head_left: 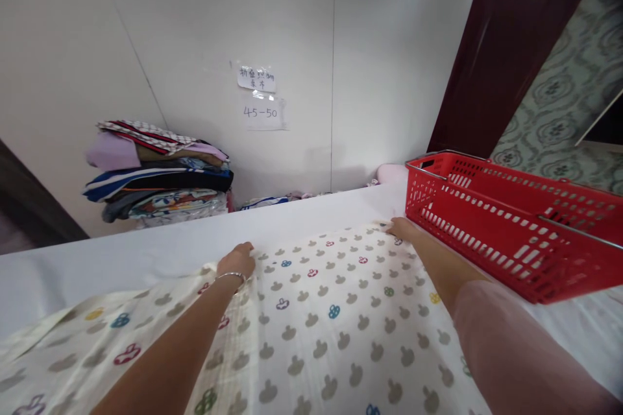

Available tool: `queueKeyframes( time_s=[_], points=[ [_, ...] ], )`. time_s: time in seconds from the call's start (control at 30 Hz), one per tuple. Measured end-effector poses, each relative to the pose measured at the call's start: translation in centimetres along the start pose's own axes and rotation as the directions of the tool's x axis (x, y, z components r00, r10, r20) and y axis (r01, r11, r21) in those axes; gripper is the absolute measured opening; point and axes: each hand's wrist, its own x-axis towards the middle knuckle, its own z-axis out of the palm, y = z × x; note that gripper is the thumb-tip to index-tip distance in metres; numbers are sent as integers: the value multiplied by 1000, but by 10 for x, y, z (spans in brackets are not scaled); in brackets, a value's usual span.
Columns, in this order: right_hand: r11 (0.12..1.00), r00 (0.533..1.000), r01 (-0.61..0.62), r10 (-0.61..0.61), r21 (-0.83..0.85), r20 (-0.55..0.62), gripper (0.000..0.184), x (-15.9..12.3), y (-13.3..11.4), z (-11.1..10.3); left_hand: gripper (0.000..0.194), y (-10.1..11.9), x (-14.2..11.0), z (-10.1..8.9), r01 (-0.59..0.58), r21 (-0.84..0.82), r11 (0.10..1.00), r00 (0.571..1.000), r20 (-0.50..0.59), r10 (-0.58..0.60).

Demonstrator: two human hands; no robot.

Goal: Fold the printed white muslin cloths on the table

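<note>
A cream cloth (pixel 321 337) printed with grey, red, blue, green and yellow mushroom-like shapes is spread over the white table and runs out of view at the bottom. At its far edge, near the middle, my left hand (pixel 237 261) has its fingers closed on the fabric; a silver bracelet circles the wrist. My right hand (pixel 400 228) pinches the cloth's far right corner, close beside the red basket. Gathers run down the cloth below my left hand, while the part between both hands lies nearly flat.
A red plastic basket (pixel 487 207) with metal handles stands to the right. Behind the table at left rises a stack of folded fabrics (pixel 160 172). The white table (pixel 335 207) runs along a pale wall (pixel 292 26) with paper labels (pixel 260 113). A dark red door (pixel 511 32) is at back right.
</note>
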Motion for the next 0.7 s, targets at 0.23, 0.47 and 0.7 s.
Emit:
queueKeyframes(
  time_s=[0.23,0.47,0.7],
  points=[
    [998,994,40,-45,-55,-98,23,-70,-19,-35,32,40,-46,-12,-318,-86,944,920,-270,285],
    [962,958,271,-272,-30,-85,29,-198,-79,-45,36,157,-164,22,246,-949,195,868,305,392],
    [731,831,478,-556,487,19,23,-275,-96,-17,12,179,-225,49,568,-772,-284,810,465,357]
  ],
)
